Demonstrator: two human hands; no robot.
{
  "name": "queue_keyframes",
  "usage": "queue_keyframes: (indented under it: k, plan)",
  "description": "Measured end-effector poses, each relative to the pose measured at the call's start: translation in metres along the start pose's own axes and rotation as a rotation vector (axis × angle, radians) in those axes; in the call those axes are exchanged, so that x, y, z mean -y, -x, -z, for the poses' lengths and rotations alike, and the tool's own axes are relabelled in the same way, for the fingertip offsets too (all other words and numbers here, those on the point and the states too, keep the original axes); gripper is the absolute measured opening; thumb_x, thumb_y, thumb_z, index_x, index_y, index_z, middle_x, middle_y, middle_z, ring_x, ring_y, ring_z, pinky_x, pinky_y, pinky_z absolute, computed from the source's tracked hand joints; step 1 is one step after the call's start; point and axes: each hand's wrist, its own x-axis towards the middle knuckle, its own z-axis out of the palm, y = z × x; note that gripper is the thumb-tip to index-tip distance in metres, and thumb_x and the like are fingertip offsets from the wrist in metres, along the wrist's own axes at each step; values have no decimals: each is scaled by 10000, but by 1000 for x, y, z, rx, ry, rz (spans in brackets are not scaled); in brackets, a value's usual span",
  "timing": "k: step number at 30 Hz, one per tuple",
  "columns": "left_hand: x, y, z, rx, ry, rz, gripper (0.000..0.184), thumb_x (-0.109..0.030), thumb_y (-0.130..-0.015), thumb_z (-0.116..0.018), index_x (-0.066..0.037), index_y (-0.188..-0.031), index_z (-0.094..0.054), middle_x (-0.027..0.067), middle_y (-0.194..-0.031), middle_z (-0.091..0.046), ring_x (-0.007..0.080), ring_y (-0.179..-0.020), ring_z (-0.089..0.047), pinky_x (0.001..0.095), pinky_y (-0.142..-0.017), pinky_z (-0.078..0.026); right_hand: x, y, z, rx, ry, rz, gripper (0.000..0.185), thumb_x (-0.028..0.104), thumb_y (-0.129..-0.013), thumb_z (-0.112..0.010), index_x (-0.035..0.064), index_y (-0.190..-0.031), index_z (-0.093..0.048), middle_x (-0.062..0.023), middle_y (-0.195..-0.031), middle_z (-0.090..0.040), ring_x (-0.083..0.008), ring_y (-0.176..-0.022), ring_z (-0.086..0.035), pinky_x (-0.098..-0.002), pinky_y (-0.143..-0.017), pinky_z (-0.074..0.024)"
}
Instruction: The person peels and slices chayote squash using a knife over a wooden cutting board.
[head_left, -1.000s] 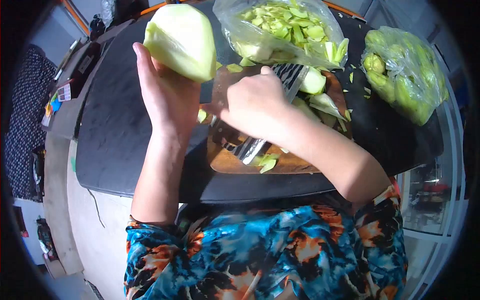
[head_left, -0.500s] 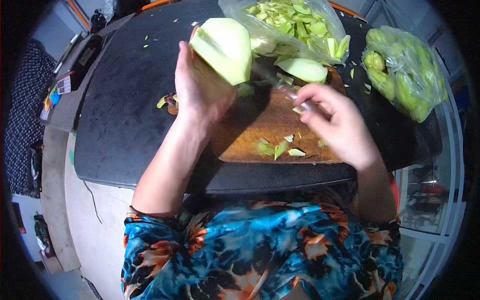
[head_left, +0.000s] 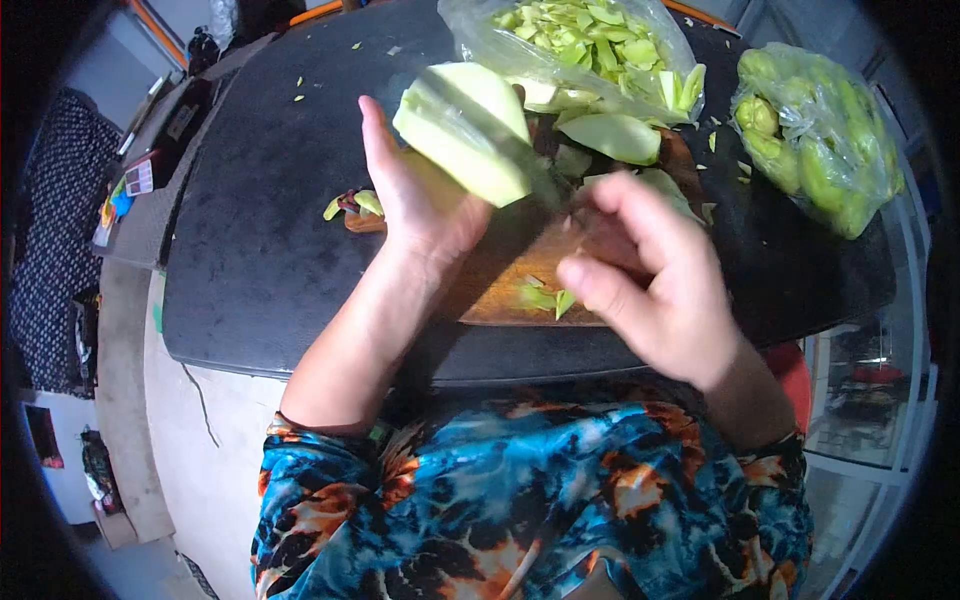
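My left hand (head_left: 425, 205) holds a large, peeled pale green fruit (head_left: 465, 130) above the left part of the wooden board (head_left: 510, 290), its thumb raised at the fruit's left. To the right, my right hand (head_left: 660, 280) is closed round the handle of a knife (head_left: 560, 205). Motion smears the knife, and its blade reaches toward the fruit as a dark streak. A cut pale green piece (head_left: 615, 138) lies at the board's back edge. Green scraps (head_left: 548, 298) are on the board near its front.
An open plastic bag of green peelings (head_left: 610, 45) stands behind the board. Another clear bag of whole green fruits (head_left: 815, 140) sits at the right of the black table (head_left: 260, 250). Peel and a small brown item (head_left: 362, 210) lie left of the board.
My right hand has moved from over a striped item on the board to the fruit's right, now with the knife. My left hand has brought the fruit right and lower. The striped item no longer shows.
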Motion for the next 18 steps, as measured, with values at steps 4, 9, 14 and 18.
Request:
queue_keyframes:
  k: [4, 9, 14, 18]
  plan:
    - [-16, -5, 32, 463, 323, 416, 858, -758, -774, -346, -62, -1258, -472, 165, -1217, -522, 300, -1075, -536, 445, -936, -431, 4, 1, -27, 36, 332, 117, 238, 150, -845, -629, -3, -985, -512, -98, -766, -599, -192, -654, -601, -286, -604, -474]
    - [-20, 0, 26, 601, 302, 452, 905, -771, -769, -334, -27, -1270, -455, 162, -1214, -529, 279, -1047, -551, 416, -925, -441, 11, 0, -31, 70, 477, 104, 236, 154, -824, -644, 3, -950, -513, -112, -768, -608, -248, -674, -615, -323, -605, -486]
    - [-20, 10, 20, 386, 128, 260, 890, -768, -782, -307, -48, -1289, -436, 157, -1241, -507, 274, -1092, -521, 407, -921, -441, 14, 2, -30, 96, 490, 67, 257, 183, -830, -639, -3, -953, -511, -133, -765, -597, -282, -669, -610, -344, -597, -478]
    - [-7, 2, 11, 364, 76, 55, 714, -670, -841, -338, -141, -1316, -409, 176, -1265, -482, 295, -1107, -513, 431, -915, -450, 11, 4, -27, 29, 402, 113, 271, 194, -832, -636, -10, -961, -511, -147, -742, -573, -306, -657, -596, -353, -579, -460]
